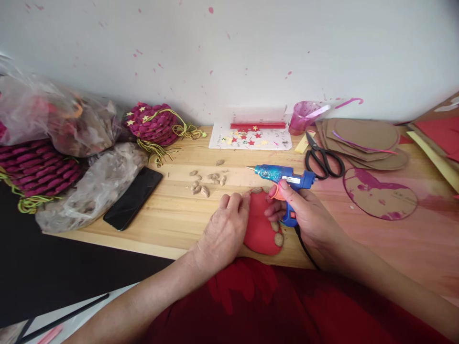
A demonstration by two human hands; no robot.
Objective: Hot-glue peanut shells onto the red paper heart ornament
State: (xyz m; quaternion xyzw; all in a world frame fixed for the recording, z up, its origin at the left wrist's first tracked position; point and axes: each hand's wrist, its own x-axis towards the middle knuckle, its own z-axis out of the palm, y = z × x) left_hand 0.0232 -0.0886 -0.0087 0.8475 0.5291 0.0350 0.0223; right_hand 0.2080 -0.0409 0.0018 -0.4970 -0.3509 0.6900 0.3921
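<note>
My right hand (pixel 311 212) grips a blue hot glue gun (pixel 274 173) by its handle, the metal nozzle pointing left and a finger by the orange trigger. Below the gun lies a red heart- or oval-shaped piece (pixel 258 229) with peanuts (pixel 278 239) set along its right and upper edges. At the piece's left edge is my left hand (pixel 225 227), its fingers bent and pressed together; whatever is under the fingertips is hidden. Several loose peanuts (pixel 205 191) are scattered on the table to the left of the gun.
Black scissors (pixel 324 160) and stacked cardboard shapes (pixel 362 136) lie at the right, near a paint-stained cutout (pixel 380 193). A pink cup (pixel 303 117) stands by a sheet (pixel 217 138) of stars. Leftward are a phone (pixel 134 198), plastic bags (pixel 93 186) and purple peanut-covered crafts (pixel 158 125).
</note>
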